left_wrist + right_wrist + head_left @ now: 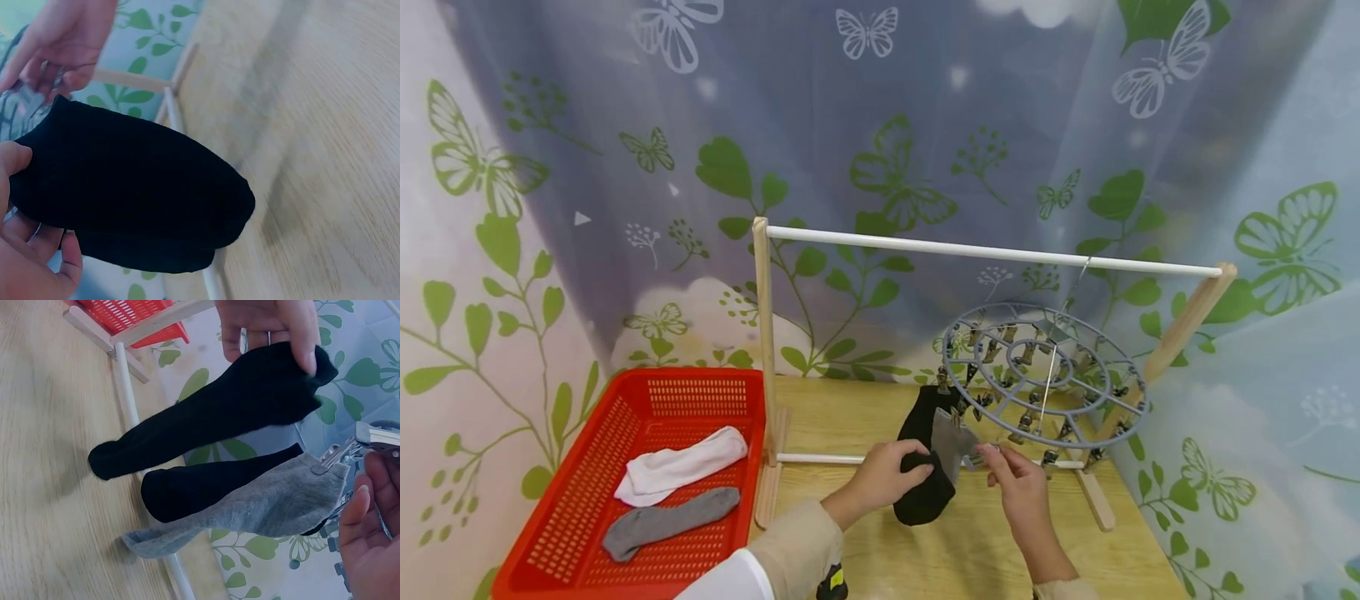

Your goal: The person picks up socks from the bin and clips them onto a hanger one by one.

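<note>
My left hand [880, 479] pinches a black sock [137, 175] near its opening, and the toe end hangs down. To the right, my right hand [1022, 492] pinches a metal clip [30, 100] of the round hanger [947, 358]. A grey sock [269, 500] dangles from the hanger, gripped by a metal clip at its top edge. Behind it hangs another black sock [194, 487]. In the right wrist view the held black sock is apart from these two.
A white rod [1000, 252] on wooden posts carries the hanger by its hook. At left a red basket [557, 500] contains a white sock [688, 467] and a grey sock [662, 521]. A lower white bar [827, 458] crosses just above the wooden table [985, 558].
</note>
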`<state>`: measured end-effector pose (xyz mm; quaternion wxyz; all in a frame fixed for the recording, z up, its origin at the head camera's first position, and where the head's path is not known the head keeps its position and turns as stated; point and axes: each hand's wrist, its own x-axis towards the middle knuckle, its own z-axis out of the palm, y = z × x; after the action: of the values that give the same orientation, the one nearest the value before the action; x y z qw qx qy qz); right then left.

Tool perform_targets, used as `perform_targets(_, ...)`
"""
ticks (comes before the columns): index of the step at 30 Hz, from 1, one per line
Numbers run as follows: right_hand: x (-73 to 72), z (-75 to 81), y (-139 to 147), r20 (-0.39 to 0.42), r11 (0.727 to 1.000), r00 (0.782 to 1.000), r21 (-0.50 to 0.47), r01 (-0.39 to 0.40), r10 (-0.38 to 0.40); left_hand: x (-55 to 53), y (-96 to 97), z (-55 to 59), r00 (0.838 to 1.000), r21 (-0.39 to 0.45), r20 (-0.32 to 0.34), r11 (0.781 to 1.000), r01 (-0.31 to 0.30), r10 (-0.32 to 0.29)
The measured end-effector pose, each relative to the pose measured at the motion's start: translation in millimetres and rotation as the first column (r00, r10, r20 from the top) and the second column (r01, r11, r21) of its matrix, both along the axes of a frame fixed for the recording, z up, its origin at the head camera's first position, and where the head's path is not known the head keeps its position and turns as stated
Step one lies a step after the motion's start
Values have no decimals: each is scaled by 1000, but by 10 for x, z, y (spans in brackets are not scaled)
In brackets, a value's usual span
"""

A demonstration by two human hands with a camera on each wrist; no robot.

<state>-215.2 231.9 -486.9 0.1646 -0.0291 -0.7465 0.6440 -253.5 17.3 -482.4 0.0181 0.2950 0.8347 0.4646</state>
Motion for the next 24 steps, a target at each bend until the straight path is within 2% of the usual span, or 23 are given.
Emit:
perform_targets(3, 4, 6, 0, 4, 1000, 1000, 32, 2, -2, 12, 36, -10, 1000, -13, -1, 1000, 12, -12)
perform_targets(8, 7, 19, -15, -36, 999, 999, 35, -7, 8, 11, 96, -3, 999, -29, -38, 1000, 9, -10)
perform_targets(15, 2, 46, -25, -75, 998, 997, 69, -5, 10, -2, 195, -26, 992, -33, -117, 998, -44, 40)
perform_targets(24, -10, 8, -32, -148, 998, 989, 62, 27, -17, 20, 299, 15, 983, -6, -156, 995, -97, 95)
